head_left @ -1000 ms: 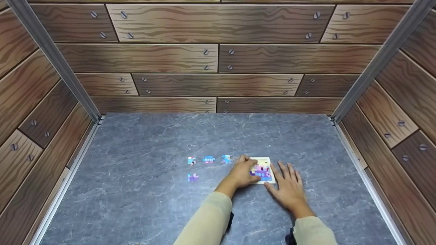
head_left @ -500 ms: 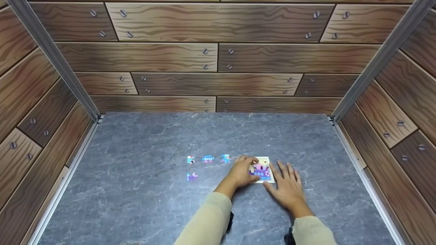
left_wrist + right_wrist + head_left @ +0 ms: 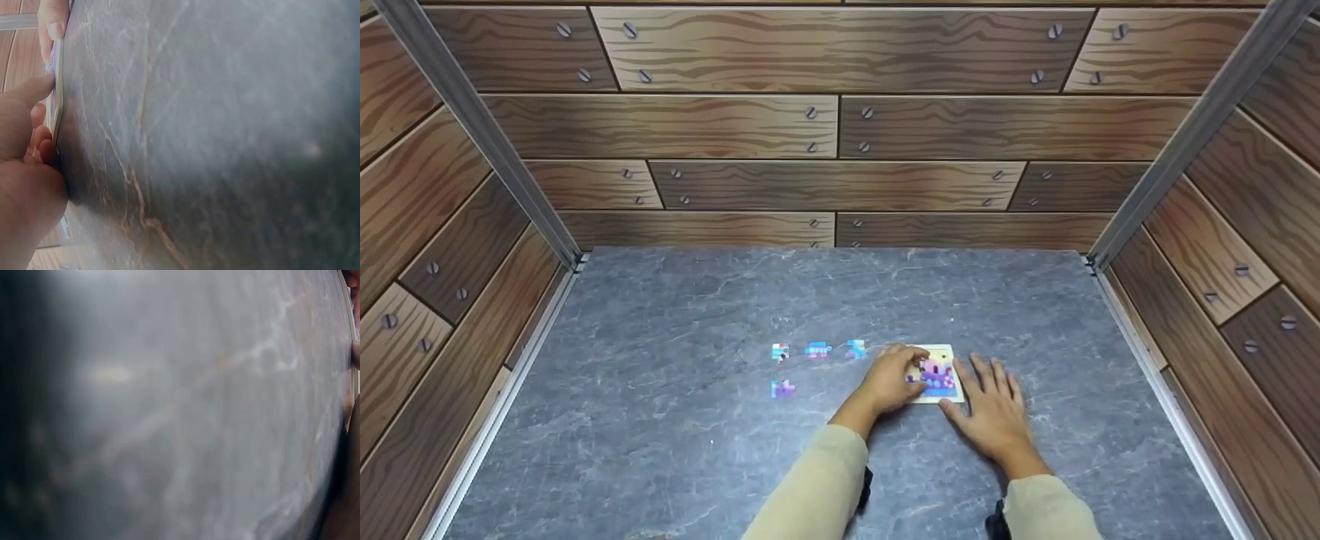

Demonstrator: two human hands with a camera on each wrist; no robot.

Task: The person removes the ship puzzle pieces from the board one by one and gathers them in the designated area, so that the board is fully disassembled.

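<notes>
A small jigsaw puzzle board [image 3: 942,349] with a pale border and a pink, purple and blue picture lies right of centre. My left hand [image 3: 886,379] bends over its left side, thumb and forefinger bracketing a spot where a purple puzzle piece [image 3: 912,379] shows, mostly hidden by the hand. From the left wrist, the thumb [image 3: 44,89] rests on top of the board, with the other fingers curled at its edge. My right hand [image 3: 996,412] lies flat with fingers spread, thumb and forefinger along the board's right edge and lower corner.
Left of the hands lie loose puzzle pieces: a row with a red-and-white piece [image 3: 781,351], a blue-and-pink one [image 3: 817,349] and a light blue one [image 3: 856,349], plus a purple piece [image 3: 782,388] below. Wood-patterned walls [image 3: 840,127] enclose the grey marbled table [image 3: 675,450].
My left thumb has drawn back slightly to the left across the board, uncovering more of the picture's lower part. My right hand stays in place at the right edge.
</notes>
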